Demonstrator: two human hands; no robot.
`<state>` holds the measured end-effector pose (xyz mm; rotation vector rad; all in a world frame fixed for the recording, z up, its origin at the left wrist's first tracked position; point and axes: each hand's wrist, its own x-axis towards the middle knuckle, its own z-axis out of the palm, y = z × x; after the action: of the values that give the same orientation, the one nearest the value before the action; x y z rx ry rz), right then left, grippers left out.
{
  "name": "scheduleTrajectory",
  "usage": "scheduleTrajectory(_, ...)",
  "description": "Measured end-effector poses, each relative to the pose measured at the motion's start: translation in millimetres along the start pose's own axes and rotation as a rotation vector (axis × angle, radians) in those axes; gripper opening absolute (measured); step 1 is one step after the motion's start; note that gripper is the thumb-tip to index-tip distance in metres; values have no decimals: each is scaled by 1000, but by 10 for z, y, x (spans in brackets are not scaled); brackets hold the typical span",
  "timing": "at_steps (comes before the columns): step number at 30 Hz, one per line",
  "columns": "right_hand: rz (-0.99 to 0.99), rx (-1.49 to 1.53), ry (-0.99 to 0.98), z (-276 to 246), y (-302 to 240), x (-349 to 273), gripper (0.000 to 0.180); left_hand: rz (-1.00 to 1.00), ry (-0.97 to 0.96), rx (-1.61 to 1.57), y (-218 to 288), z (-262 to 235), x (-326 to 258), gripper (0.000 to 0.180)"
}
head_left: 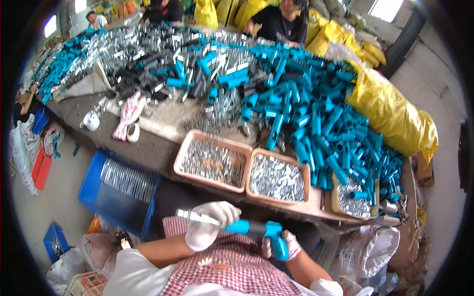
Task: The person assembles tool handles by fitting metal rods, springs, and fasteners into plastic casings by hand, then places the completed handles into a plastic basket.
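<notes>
While left fingers (pixel 230 212) wrap the teal-black tool (pixel 257 228) | right fingers (pixel 266 247) clasp its handle (pixel 280 248) | silver metal (pixel 188 215) juts leftward

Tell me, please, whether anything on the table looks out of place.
Possibly: a teal part lies on the small metal pieces in the rightmost tub, as if spilled from the teal heap beside it.

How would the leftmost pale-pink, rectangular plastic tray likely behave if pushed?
The tray looks stiff, its walls holding their shape, but probably heavy for its size, given the many small silvery metal pieces inside. Being low and wide, it would likely slide rather than tip.
</notes>
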<state>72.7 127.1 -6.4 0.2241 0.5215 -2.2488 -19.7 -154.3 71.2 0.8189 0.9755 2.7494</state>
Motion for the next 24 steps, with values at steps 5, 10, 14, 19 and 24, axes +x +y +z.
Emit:
scheduleTrajectory(5, -203, -35, 329, -28, 158, -202, 37, -983, 793, -702, -1267, -767, -572, 22)
scheduleTrajectory(10, -223, 179, 887, -300, 468, 323, 20, -1580, 585, -379, -2632, -897, -1053, 34)
scheduleTrajectory(14, -243, 91, 981, -377, 529, 458, 23, -1658, 470, -415, -2723, -868, -1086, 35)
scheduleTrajectory(19, -204, 106, 1060, -527, 504, 565, 23, -1672, 486, -358, -2716, -955, -1043, 36)
scheduleTrajectory(24, -283, -81, 890, -479, 426, 587, 28, -1601, 439, -350, -2738, -952, -955, 39)
